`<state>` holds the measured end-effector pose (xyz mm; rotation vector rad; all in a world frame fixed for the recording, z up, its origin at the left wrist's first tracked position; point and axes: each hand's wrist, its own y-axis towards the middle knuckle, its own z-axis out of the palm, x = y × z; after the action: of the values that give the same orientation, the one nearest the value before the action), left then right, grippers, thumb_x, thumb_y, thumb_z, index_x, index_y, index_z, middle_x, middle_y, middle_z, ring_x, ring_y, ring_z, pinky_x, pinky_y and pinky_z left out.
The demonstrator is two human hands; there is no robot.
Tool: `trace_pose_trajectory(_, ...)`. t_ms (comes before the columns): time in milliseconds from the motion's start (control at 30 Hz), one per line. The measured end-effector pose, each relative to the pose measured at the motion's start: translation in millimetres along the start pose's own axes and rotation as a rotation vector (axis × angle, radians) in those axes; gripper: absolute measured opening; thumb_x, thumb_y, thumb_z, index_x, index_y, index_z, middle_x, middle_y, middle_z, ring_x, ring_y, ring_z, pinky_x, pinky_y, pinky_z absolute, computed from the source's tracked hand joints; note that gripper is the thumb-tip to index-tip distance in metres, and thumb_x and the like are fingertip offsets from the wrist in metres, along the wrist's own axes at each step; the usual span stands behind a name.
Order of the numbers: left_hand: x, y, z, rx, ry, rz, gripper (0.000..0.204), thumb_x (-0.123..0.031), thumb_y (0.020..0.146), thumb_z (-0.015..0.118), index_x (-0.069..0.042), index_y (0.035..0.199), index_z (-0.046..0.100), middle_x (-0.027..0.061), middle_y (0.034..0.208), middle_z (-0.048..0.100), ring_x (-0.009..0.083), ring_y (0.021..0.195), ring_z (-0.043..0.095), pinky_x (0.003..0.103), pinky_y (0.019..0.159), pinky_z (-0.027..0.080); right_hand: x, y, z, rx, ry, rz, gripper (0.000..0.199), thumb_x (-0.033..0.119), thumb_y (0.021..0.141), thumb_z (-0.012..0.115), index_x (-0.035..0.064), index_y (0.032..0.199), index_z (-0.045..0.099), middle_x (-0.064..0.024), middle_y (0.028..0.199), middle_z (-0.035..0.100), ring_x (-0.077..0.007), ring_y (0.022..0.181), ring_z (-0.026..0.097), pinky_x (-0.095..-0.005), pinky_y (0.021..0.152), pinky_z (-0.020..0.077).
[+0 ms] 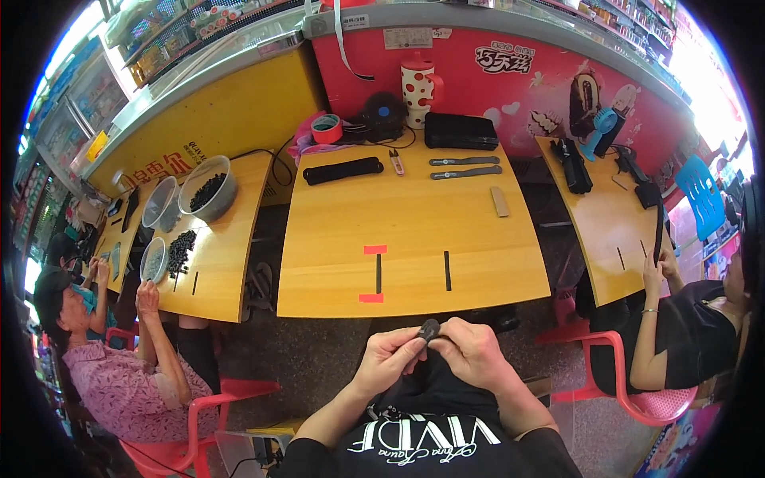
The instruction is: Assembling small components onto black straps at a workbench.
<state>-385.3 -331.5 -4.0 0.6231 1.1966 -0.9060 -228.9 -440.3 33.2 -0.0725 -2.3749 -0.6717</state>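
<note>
Just in front of the table's near edge, my left hand [389, 357] and my right hand [470, 352] are closed with fingertips together on a small dark grey-black piece [429, 329]. Its rounded end sticks up between the fingers; the rest is hidden, so I cannot tell its kind. Beyond, on the wooden table [335, 231], lies a black strip [378, 273] with red tape [374, 249] at its far and near ends. A second black strip [448, 271] lies to its right. Farther back are two grey straps [466, 166] and a tan flat block [499, 201].
At the table's back stand a spotted tumbler [417, 95], a black case [460, 131], a red tape roll [327, 129] and small snips [396, 162]. A black bundle [343, 170] lies at left. People sit at side tables; the left one holds bowls [209, 191] of black pieces.
</note>
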Motion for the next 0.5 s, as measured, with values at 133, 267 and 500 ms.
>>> trace_pose_trajectory(133,4,2,4,0.028,0.154,0.149,0.022,-0.007,0.096,0.057,0.001,0.115,0.065,0.0014,0.076,0.06,0.0051,0.057,0.051,0.02,0.049,0.041,-1,-3,1,0.056,0.425,0.248,0.017,0.01,0.082,0.075,-0.0006,0.081,0.061,-0.0101,0.069,0.061,-0.0146,0.054,0.055,-0.028,0.05,0.0437)
trace_pose_trajectory(267,1,1,8,0.026,0.258,0.176,0.02,-0.007,0.098,0.054,0.004,0.11,0.065,0.0023,0.079,0.061,0.0046,0.059,0.052,0.019,0.051,0.042,-7,-9,12,-0.062,0.377,0.266,0.02,0.01,0.082,0.075,-0.0007,0.076,0.059,-0.011,0.065,0.059,-0.015,0.051,0.053,-0.0284,0.047,0.0414)
trace_pose_trajectory(500,1,-1,12,-0.039,0.059,0.011,0.02,-0.012,0.098,0.056,0.001,0.109,0.067,0.003,0.078,0.063,0.0049,0.059,0.054,0.019,0.05,0.043,-3,-5,22,-0.275,-0.08,-0.079,0.03,0.012,0.078,0.077,0.0028,0.066,0.052,-0.0103,0.058,0.047,-0.0265,0.048,0.047,-0.032,0.044,0.0381)
